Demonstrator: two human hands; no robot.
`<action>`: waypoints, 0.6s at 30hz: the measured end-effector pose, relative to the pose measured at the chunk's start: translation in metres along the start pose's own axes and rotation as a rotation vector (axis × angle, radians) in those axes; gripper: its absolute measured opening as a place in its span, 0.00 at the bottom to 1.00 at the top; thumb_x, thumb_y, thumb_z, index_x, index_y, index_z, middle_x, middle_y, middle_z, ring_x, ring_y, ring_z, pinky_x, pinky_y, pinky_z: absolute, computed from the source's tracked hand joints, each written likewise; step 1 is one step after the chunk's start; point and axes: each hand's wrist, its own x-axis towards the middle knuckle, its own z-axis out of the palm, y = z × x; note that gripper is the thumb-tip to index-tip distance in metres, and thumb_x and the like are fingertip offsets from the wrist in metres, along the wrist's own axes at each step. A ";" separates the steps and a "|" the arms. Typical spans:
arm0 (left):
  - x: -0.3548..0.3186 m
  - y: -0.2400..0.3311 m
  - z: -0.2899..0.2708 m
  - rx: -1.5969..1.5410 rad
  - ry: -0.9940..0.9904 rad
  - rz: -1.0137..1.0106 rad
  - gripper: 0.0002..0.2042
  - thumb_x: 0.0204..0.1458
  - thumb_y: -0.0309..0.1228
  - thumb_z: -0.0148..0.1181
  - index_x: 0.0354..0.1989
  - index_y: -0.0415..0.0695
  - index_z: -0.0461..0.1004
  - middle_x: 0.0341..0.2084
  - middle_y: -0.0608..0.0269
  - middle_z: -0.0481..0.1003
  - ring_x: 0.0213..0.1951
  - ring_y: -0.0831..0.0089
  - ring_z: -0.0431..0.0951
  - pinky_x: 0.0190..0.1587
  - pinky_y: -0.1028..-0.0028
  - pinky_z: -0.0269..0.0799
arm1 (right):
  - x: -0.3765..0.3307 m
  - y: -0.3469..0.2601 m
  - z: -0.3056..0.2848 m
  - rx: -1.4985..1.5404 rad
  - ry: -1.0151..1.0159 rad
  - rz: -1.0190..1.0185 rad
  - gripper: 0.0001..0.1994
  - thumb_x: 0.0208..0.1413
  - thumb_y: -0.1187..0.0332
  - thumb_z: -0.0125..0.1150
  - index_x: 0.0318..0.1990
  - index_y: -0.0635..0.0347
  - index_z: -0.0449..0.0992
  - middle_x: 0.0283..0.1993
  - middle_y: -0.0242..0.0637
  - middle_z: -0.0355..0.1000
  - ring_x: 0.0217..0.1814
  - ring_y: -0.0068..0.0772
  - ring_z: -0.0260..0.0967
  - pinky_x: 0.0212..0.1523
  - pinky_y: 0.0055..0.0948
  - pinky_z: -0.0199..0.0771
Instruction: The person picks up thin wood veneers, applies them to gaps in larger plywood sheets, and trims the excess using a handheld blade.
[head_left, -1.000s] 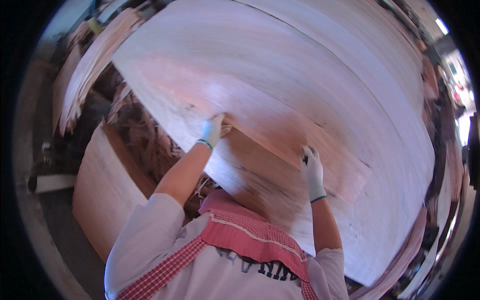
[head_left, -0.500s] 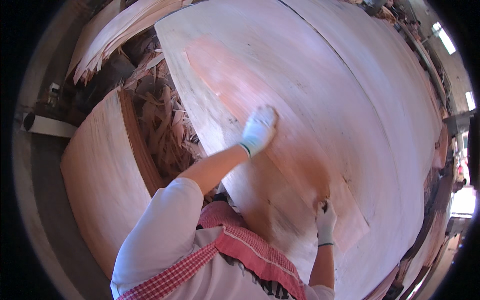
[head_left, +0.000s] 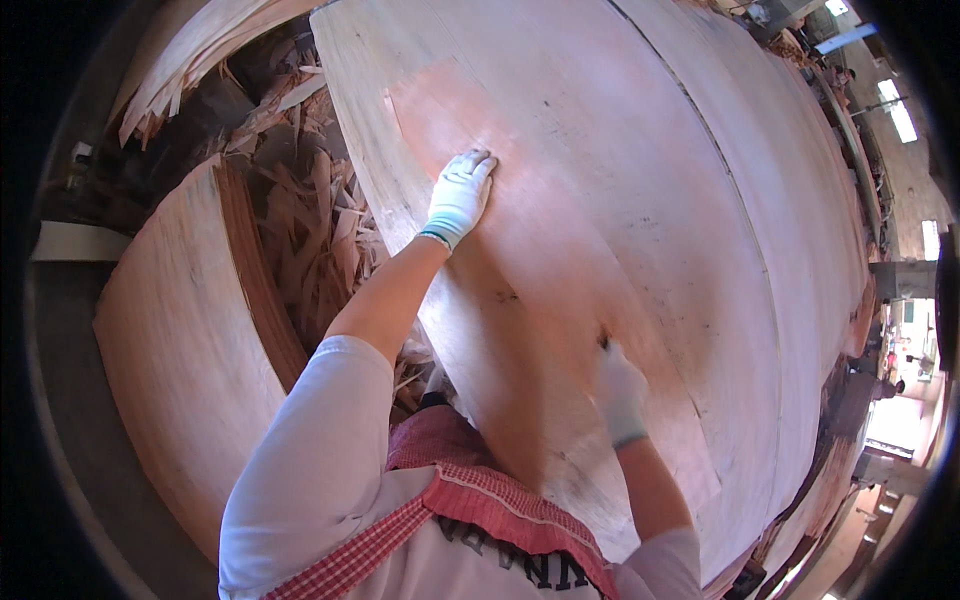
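A long reddish strip of wood veneer (head_left: 545, 260) lies across a broad, pale veneer sheet (head_left: 640, 180). My left hand (head_left: 463, 195), in a white knit glove, rests on the strip toward its far end, its fingers extended and lying on the wood. Nearer to me, my right hand (head_left: 620, 395), gloved the same way, is closed low over the strip's near part. A small dark tip shows at its fingers beside a dark spot in the wood; motion blur hides what it holds.
Left of the large sheet stands a stack of veneer sheets (head_left: 190, 330). Torn veneer scraps (head_left: 325, 230) fill the gap between. More layered veneer (head_left: 200, 60) with ragged edges rises at the far left. A long seam (head_left: 715, 140) crosses the pale surface on the right.
My left hand has slid farther away and leftward along the strip. My right hand has also moved farther off and slightly left. The view has shifted a little.
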 end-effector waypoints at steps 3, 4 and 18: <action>0.001 -0.003 0.000 -0.060 0.009 -0.021 0.17 0.53 0.29 0.52 0.52 0.45 0.70 0.50 0.55 0.72 0.54 0.57 0.70 0.59 0.63 0.64 | 0.073 -0.124 -0.020 -0.036 -0.068 -0.141 0.11 0.61 0.58 0.47 0.44 0.54 0.66 0.27 0.46 0.77 0.30 0.49 0.77 0.30 0.49 0.76; 0.003 -0.004 0.001 -0.093 -0.005 -0.065 0.17 0.53 0.29 0.51 0.53 0.45 0.70 0.51 0.54 0.72 0.54 0.57 0.70 0.59 0.63 0.64 | 0.095 -0.153 -0.019 0.040 -0.043 -0.194 0.11 0.61 0.60 0.45 0.43 0.56 0.66 0.28 0.48 0.77 0.31 0.49 0.78 0.32 0.48 0.77; 0.001 0.054 0.002 0.003 -0.110 -0.052 0.18 0.53 0.25 0.51 0.54 0.42 0.70 0.54 0.56 0.71 0.56 0.58 0.70 0.61 0.65 0.63 | -0.008 -0.059 0.008 0.014 -0.313 0.037 0.11 0.62 0.58 0.45 0.41 0.55 0.64 0.28 0.45 0.77 0.31 0.52 0.77 0.32 0.49 0.75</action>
